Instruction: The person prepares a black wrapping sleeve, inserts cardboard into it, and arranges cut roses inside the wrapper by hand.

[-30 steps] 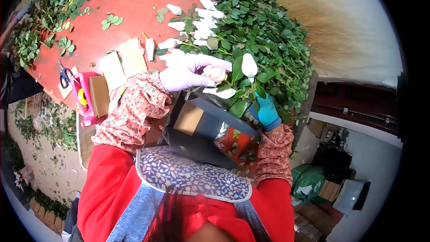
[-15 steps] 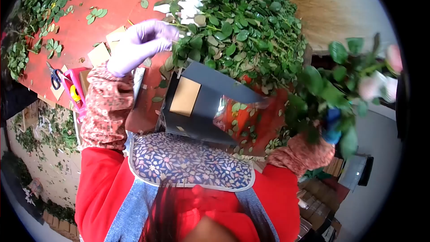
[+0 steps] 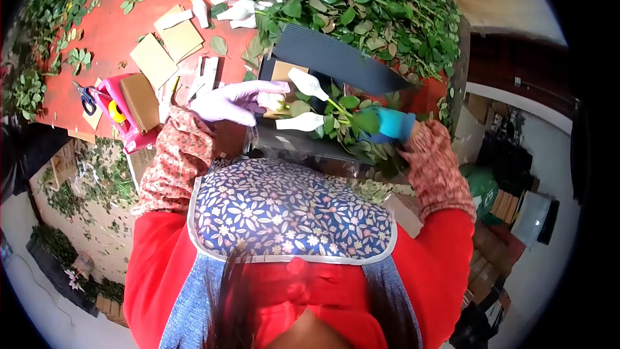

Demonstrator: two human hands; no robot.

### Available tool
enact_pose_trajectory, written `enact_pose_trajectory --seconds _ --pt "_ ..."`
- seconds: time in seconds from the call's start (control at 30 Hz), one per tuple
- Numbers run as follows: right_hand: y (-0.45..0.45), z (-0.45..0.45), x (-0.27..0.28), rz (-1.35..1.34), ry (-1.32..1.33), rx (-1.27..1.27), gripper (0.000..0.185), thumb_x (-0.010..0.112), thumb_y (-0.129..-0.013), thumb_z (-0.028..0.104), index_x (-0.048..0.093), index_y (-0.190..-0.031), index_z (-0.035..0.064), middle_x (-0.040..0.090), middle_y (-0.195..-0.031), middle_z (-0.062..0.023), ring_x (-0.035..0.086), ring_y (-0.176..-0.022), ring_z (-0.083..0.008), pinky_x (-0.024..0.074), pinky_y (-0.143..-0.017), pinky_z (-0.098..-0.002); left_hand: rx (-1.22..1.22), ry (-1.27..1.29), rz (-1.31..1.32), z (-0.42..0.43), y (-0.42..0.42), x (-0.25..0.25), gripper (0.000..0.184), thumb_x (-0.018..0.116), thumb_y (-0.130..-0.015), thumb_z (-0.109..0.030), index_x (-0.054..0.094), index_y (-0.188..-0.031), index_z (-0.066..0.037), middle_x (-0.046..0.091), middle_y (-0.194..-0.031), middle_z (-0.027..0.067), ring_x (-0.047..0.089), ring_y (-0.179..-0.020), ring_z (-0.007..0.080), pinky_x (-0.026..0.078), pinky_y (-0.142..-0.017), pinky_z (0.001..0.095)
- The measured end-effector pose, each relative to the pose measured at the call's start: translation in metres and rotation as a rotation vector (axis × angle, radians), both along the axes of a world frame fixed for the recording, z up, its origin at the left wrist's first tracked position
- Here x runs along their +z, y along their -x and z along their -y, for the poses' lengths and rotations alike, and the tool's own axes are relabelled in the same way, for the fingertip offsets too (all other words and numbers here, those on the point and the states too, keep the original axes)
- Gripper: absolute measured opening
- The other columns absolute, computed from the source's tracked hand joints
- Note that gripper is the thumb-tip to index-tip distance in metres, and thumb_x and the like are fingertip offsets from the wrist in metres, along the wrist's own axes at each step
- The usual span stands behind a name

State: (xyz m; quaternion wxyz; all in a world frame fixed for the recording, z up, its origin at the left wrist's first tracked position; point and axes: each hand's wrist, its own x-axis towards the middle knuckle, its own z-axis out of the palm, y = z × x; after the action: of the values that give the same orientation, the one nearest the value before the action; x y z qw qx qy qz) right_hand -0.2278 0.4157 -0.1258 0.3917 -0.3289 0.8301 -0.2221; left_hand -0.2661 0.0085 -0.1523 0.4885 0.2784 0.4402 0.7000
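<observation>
My right hand (image 3: pixel 391 124), in a blue glove, is closed round the stems of a few leafy roses (image 3: pixel 342 116) above the dark corrugated box-like sheet (image 3: pixel 342 58). Two of their heads wear white sleeves, an upper sleeved rose head (image 3: pixel 307 83) and a lower sleeved rose head (image 3: pixel 300 121). Between them is a pale, uncovered rose head (image 3: pixel 272 101). My left hand (image 3: pixel 236 101), in a lilac glove, reaches to this pale head with fingers stretched and thumb apart. Whether its fingertips touch the petals is hard to tell.
A big heap of leafy rose stems (image 3: pixel 387 13) with white-sleeved heads covers the back of the red table (image 3: pixel 148 10). To the left lie tan cards (image 3: pixel 154 61), a pink holder (image 3: pixel 132 132) and scissors (image 3: pixel 86 98). Leaf cuttings (image 3: pixel 48 32) are piled at far left.
My right hand has brought the roses from far right in over the dark sheet. My left hand has come down from the heap's edge towards the rose heads. The view has shifted.
</observation>
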Motion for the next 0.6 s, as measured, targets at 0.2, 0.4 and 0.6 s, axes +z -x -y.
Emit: enact_pose_trajectory --seconds 0.2,0.4,0.6 --pt "0.019 -0.006 -0.021 0.022 0.025 0.007 0.030 0.062 -0.086 0.028 0.064 -0.107 0.0077 0.065 -0.090 -0.0149 0.061 -0.075 -0.0290 0.0513 -0.071 -0.0382 0.359 0.340 -0.225 -0.038 -0.013 -0.069 0.028 0.069 -0.084 -0.003 0.063 -0.112 -0.003 0.066 -0.096 0.0020 0.059 -0.091 0.0085 0.048 -0.081 0.0244" --pt "-0.004 0.005 -0.015 -0.650 0.139 -0.182 0.024 0.058 -0.082 0.013 0.067 -0.105 0.0107 0.066 -0.090 -0.0130 0.064 -0.081 -0.0307 0.0511 -0.070 -0.0412 0.250 0.644 -0.749 -0.043 -0.018 -0.058 0.030 0.080 -0.073 -0.017 0.069 -0.096 -0.001 0.066 -0.090 0.0137 0.064 -0.084 0.0252 0.050 -0.076 0.0347" --pt "0.002 0.068 -0.035 -0.732 -0.324 -0.050 0.035 0.059 -0.078 0.013 0.058 -0.113 0.0097 0.061 -0.100 -0.0157 0.064 -0.079 -0.0320 0.0504 -0.063 -0.0453 0.159 0.913 -0.594 -0.045 -0.018 -0.040 0.037 0.079 -0.073 -0.018 0.067 -0.103 -0.001 0.068 -0.090 0.0125 0.065 -0.083 0.0235 0.050 -0.077 0.0343"
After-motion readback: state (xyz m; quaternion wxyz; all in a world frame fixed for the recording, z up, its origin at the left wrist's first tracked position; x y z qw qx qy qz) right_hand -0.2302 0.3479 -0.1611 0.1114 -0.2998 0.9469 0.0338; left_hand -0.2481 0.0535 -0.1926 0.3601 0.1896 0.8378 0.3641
